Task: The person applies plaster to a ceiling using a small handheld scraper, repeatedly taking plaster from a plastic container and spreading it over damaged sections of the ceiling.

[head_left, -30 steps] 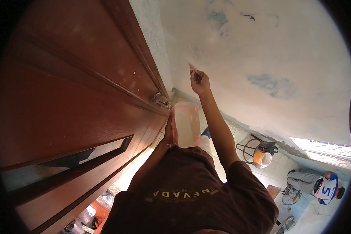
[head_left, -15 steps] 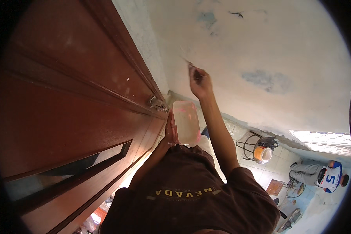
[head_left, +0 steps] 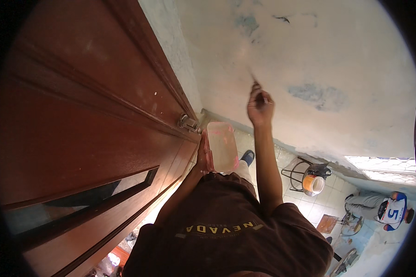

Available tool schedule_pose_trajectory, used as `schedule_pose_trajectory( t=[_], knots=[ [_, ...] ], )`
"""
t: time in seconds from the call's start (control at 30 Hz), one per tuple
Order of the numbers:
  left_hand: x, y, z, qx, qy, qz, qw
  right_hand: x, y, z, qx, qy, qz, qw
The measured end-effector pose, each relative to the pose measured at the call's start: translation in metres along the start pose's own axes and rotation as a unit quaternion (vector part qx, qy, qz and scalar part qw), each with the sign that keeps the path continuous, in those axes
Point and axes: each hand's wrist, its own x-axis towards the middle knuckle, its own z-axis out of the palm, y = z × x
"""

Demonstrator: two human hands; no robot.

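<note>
My left hand (head_left: 202, 154) grips the side of a rectangular plastic tub (head_left: 223, 147) with pink smears on its rim, close to my body. Pale material shows inside it. In front of me, my right hand (head_left: 260, 107) is closed around a thin hand tool (head_left: 254, 79), its slim end pointing up toward the wall (head_left: 282, 55). The tool is blurred, so its kind and whether it touches the wall cannot be made out. Bluish-grey patches mark the pale wall on both sides of the tool.
A brown wooden door (head_left: 78, 115) with a metal knob (head_left: 188, 123) stands close on my left. To the right, a stool (head_left: 295, 175) is beside an orange-and-white bucket (head_left: 313, 184). Farther right, another person (head_left: 383, 210) is near a fan-like object (head_left: 346, 262) and a window grille (head_left: 383, 166).
My right hand has moved right and slightly down along the wall with the tool. The tub stays in my left hand, nearly still.
</note>
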Motion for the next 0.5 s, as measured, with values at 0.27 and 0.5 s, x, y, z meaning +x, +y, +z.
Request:
schedule_pose_trajectory(
  t=[0.27,0.5],
  knots=[
    [-0.002,-0.006,0.010,0.003,0.018,0.020,1.000,0.097,0.099,-0.018,0.006,0.056,0.046,0.997],
    [0.001,-0.008,-0.001,0.008,0.005,0.003,1.000,0.030,0.013,-0.033,0.184,-0.012,-0.013,0.983]
  ],
)
